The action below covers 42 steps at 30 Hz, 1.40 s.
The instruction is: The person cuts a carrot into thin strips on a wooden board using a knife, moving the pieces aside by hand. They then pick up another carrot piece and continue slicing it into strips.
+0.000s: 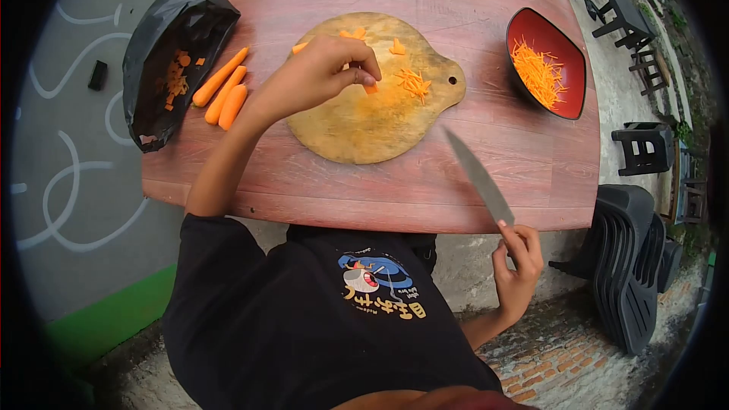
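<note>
l hand (pixel 319 72) pinching carrot piece (pixel 370 89), r hand (pixel 518 266) gripping knife (pixel 478 176)

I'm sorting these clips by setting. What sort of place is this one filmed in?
Probably an outdoor patio used for food preparation: a round reddish wooden table stands on brick paving, with stacked dark plastic chairs beside it and a round wooden cutting board with carrot pieces on top.

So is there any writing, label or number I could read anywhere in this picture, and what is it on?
Black shirt, yellow characters under a cartoon print: upside down in this view and too blurred to read.
Small white line beneath the print: too small to read.
Cutting board, knife, red bowl, black bag: no writing visible.
Grey floor: white curving lines only, no letters.
</note>
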Available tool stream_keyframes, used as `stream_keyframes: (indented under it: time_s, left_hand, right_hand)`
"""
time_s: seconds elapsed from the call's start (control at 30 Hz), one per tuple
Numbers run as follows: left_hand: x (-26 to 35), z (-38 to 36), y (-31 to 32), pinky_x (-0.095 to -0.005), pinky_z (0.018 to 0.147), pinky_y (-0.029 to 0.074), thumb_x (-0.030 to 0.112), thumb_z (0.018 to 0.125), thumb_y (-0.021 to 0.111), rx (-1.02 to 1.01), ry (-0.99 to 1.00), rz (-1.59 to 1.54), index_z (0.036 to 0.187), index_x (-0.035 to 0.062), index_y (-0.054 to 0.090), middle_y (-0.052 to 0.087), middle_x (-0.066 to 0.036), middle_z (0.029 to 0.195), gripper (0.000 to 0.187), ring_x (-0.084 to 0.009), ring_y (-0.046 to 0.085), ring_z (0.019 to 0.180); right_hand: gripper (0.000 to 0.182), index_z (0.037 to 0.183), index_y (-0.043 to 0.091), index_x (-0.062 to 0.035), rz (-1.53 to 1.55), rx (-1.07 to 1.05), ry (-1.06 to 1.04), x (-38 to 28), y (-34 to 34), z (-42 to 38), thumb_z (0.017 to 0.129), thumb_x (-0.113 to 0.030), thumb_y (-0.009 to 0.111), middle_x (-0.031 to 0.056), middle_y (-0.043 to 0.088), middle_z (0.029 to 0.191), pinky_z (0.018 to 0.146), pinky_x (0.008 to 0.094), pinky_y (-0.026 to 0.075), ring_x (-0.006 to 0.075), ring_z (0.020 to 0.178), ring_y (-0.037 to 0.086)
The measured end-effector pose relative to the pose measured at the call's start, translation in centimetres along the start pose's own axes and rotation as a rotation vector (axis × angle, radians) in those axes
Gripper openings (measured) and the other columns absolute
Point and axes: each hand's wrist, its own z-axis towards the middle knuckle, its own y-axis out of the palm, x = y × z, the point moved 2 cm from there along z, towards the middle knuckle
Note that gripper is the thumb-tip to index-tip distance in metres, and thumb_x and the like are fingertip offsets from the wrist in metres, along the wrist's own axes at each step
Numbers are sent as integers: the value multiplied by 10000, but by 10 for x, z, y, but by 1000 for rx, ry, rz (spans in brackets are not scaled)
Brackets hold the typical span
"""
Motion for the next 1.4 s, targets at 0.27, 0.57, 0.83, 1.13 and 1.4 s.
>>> stream_keyframes:
  time_s: [0.27, 0.57, 0.83, 1.13, 1.4]
  left_hand:
    - [-23, 7, 40, -355, 791, 492, 29, 884, 691, 9, 136, 192, 951, 8, 685, 672, -100, 864, 71, -260, 639, 860]
    - [-9, -20, 69, -403, 766, 484, 35, 917, 686, 309, 10, 215, 1003, 8, 607, 638, -123, 929, 119, -290, 607, 839]
    - [-8, -21, 75, -436, 718, 495, -2, 901, 675, 324, -43, 243, 994, -1, 578, 623, -155, 884, 135, -342, 614, 796]
    - [-9, -18, 77, -406, 637, 475, -38, 859, 721, 334, -114, 204, 999, 2, 570, 610, -126, 853, 210, -279, 592, 690]
    - [-3, -17, 74, -358, 580, 462, -70, 830, 716, 316, -174, 148, 1053, 2, 566, 619, -119, 884, 278, -221, 549, 647]
  right_hand:
    - [500, 1536, 299, -35, 547, 309, 476, -30, 31, 20, 1059, -35, 448, 91, 594, 1087, 551, 241, 420, 68, 621, 484]
    - [584, 1524, 309, -36, 445, -178, 363, -88, 85, 118, 972, 43, 480, 293, 646, 844, 686, 510, 504, 472, 776, 670]
    - [539, 1470, 388, -22, 318, -266, 228, -94, 100, 132, 948, 44, 507, 339, 641, 998, 705, 590, 497, 534, 818, 639]
    - [567, 1474, 403, -25, 48, -360, 135, -111, 108, 132, 930, -34, 564, 190, 572, 770, 447, 413, 540, 331, 551, 679]
    - [558, 1465, 446, -51, -117, -435, 141, -126, 112, 139, 922, -54, 574, 143, 553, 805, 469, 426, 537, 312, 550, 666]
